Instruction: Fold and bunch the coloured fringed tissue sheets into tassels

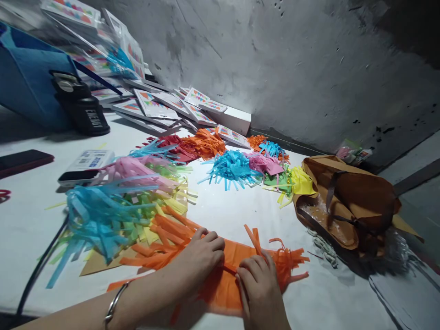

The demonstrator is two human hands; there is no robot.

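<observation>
Paper [236, 251], thin, orange, fringed, is pinched in the curled left hand [202, 254] and right hand [258, 282].

Both hands [202, 257] [260, 286] palm-down, fingers [216, 240] bent

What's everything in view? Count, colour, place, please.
Table: 1, white, below
Wall: 1, grey, behind
Bag: 1, blue, back left
Bottle: 1, black, beside blue bag
Phone: 1, dark, left edge
Small item: 1, red, left edge
Printed block: 1, white and dark, near phone
Cable: 1, black, lower left
Printed packs: many, white multicoloured, back left
Paper fringes: several bundles, mixed colours, left and middle
Tissue paper: uncounted, orange, front
Strapped bag: 1, brown, right
Plastic: several, clear, back left and right
Bracelet: 1, silver, left forearm
Left grip: 1, bare, on tissue paper
Right grip: 1, bare, same paper
</observation>
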